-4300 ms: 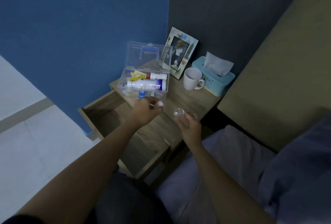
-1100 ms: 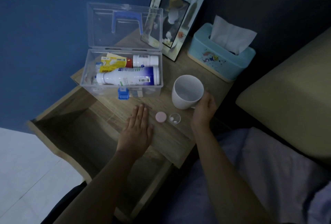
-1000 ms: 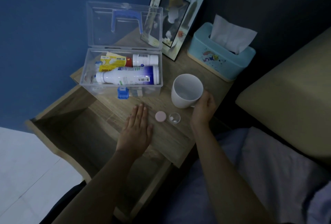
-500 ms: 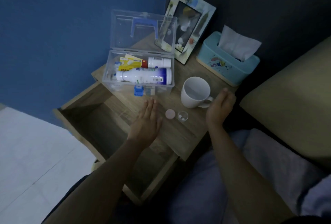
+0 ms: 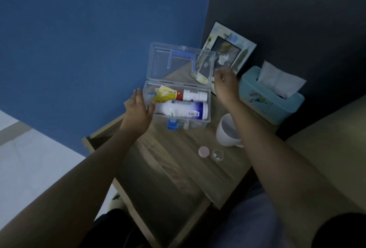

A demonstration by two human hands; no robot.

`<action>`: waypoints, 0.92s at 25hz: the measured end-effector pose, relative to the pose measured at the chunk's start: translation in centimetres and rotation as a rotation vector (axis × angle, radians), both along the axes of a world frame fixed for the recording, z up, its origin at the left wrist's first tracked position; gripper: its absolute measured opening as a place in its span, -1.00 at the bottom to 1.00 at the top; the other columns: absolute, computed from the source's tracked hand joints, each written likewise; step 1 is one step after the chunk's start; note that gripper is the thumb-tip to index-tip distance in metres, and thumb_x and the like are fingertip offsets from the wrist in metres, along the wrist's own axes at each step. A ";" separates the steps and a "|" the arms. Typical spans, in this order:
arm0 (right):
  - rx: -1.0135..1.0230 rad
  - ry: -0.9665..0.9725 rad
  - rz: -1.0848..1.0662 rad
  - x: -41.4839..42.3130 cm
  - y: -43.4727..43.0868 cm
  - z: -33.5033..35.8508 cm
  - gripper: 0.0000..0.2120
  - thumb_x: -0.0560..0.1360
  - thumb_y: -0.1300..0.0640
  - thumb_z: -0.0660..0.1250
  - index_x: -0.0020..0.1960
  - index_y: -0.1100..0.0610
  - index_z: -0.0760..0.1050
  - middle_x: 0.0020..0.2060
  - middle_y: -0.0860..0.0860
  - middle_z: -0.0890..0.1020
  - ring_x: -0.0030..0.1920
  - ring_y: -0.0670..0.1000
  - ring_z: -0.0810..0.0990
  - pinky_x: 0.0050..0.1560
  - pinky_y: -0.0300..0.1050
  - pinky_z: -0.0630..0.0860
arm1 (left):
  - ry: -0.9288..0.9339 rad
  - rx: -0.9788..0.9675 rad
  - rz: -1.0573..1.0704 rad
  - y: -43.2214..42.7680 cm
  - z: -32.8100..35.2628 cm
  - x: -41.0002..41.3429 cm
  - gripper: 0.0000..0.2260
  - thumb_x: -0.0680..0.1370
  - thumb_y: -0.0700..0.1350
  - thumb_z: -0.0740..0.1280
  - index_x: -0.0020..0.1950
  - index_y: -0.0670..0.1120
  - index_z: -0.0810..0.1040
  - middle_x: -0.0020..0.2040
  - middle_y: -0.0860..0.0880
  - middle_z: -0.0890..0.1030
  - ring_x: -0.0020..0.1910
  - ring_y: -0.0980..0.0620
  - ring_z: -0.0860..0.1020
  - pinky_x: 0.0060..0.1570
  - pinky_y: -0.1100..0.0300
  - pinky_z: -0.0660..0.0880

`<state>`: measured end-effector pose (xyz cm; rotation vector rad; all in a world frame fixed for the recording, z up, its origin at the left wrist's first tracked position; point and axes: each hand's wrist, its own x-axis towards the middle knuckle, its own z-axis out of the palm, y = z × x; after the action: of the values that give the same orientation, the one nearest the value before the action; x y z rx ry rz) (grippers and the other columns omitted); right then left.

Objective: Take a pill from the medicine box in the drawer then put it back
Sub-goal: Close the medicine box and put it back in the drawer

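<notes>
Clear plastic medicine box [image 5: 178, 121] lid up, left hand [image 5: 138, 112] beside, wood-grain nightstand [image 5: 178, 160]

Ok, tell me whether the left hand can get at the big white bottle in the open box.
Probably yes. The left hand is open at the medicine box's left end, the lid stands up, and the white bottle lies uncovered on top.

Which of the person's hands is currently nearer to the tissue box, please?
The right hand: it hovers just left of the tissue box, beside the box lid. The left hand is at the medicine box's far left end.
</notes>
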<state>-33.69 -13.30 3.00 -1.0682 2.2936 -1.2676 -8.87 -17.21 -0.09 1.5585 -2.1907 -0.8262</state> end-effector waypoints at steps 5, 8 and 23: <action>0.256 -0.224 -0.004 -0.6 -3.8 -2.2 -0.45 0.60 -0.06 0.05 0.46 0.26 0.12 0.42 0.21 0.33 0.36 0.19 0.36 0.26 -0.07 0.31 | 0.065 0.215 0.083 -0.9 -1.6 -0.2 -0.35 0.59 0.15 0.06 0.51 -0.25 0.02 0.49 -0.29 0.21 0.45 -0.26 0.22 0.39 -0.05 0.19; 0.223 -0.358 -0.056 -1.3 -5.1 -2.6 -0.57 0.59 -0.10 0.03 0.24 0.18 0.40 0.18 0.16 0.50 0.15 0.15 0.48 0.11 -0.04 0.38 | 0.073 0.229 0.078 -1.3 -1.7 -0.1 -0.38 0.59 0.17 0.03 0.49 -0.24 0.09 0.46 -0.28 0.28 0.42 -0.26 0.28 0.37 -0.13 0.26; 0.133 -0.330 0.163 -2.6 -3.1 1.3 -0.45 0.55 -0.26 -0.02 0.35 0.06 0.35 0.30 0.06 0.46 0.30 0.10 0.43 0.27 -0.02 0.38 | 0.608 0.618 0.305 -2.7 -2.5 0.8 -0.36 0.56 0.27 -0.14 0.46 -0.10 0.28 0.45 -0.17 0.35 0.42 -0.14 0.33 0.43 -0.06 0.21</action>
<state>-36.27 -16.37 4.29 -0.9036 1.9720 -1.1158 -8.05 -19.86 -2.58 1.5418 -1.2883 -1.7006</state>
